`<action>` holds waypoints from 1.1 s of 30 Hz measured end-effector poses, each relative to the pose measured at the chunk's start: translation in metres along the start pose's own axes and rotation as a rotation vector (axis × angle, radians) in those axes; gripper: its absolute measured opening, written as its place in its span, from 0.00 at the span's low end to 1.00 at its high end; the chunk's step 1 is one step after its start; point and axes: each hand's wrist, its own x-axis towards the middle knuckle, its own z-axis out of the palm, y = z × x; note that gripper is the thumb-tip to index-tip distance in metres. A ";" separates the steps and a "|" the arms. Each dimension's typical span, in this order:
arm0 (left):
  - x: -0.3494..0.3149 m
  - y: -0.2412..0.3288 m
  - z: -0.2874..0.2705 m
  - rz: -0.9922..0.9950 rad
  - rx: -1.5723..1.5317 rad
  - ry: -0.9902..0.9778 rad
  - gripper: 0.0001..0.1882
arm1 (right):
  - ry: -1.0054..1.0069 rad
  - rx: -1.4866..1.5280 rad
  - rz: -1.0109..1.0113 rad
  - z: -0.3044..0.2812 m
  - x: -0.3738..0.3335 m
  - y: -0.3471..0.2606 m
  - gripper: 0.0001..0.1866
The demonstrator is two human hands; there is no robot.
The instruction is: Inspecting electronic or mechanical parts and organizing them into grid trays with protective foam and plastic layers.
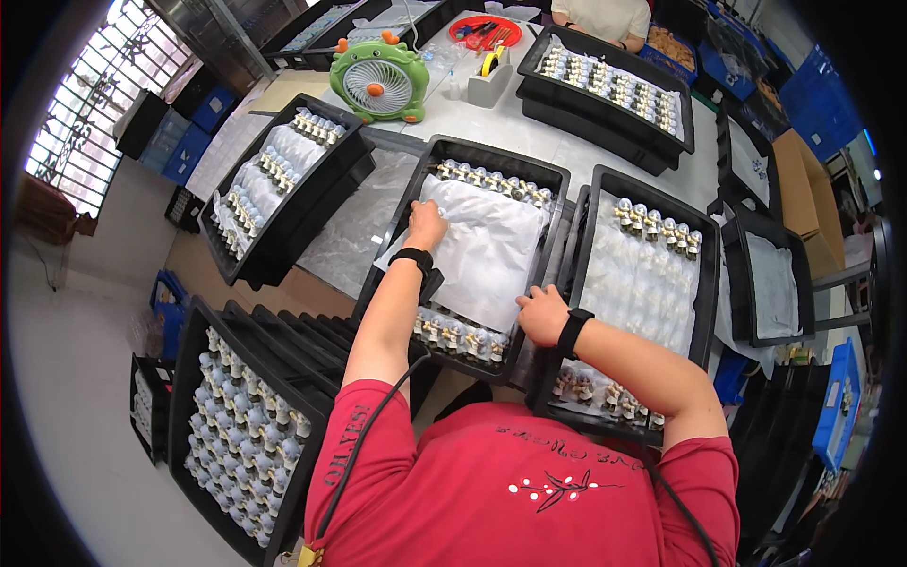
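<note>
Grip closed? Can't tell — left hand (428,227) touches the white sheet (487,250), right hand (543,316) curls by the black tray (510,163)'s right rim.

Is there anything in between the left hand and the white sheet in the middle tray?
No, nothing visible. The left hand is right at the white sheet, near its far left corner, apparently touching it. The little figures show at the black tray's two ends, not in between.
</note>
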 end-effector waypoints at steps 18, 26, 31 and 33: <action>-0.001 0.014 -0.040 0.045 -0.503 0.219 0.18 | -0.395 -0.011 0.021 -0.036 0.066 0.032 0.12; -0.015 0.039 -0.086 0.053 -1.180 0.293 0.17 | -0.440 0.330 -0.219 -0.053 0.054 0.045 0.13; -0.028 0.048 -0.100 0.058 -1.418 0.237 0.18 | -0.350 0.210 -0.187 -0.040 0.062 0.038 0.21; -0.034 0.050 -0.106 0.059 -1.449 0.252 0.18 | -0.225 0.375 -0.183 -0.042 0.066 0.055 0.21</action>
